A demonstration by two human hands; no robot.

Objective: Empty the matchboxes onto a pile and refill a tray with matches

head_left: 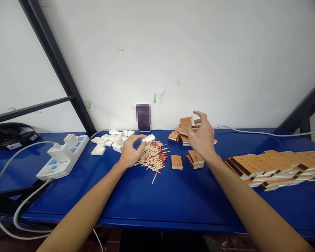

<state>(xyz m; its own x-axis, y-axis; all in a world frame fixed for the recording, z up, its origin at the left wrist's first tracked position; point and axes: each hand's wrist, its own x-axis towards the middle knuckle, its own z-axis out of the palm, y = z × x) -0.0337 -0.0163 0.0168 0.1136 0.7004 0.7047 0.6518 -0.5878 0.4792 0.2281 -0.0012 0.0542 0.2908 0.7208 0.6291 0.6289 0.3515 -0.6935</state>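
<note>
My left hand (131,150) rests at the left edge of a pile of red-tipped matches (153,155), its fingers curled around a white inner tray (148,138). My right hand (202,137) hovers with fingers spread over a heap of orange matchbox sleeves (182,131) near the wall and holds nothing. A single orange sleeve (176,162) and a small stack of sleeves (195,159) lie just in front of the right hand.
Several white inner trays (109,140) are scattered at the back left. A white power strip (64,154) with plugs and cables sits at the left. Rows of filled matchboxes (275,166) lie at the right. A dark phone (143,119) leans on the wall. The blue table (157,199) fills the foreground.
</note>
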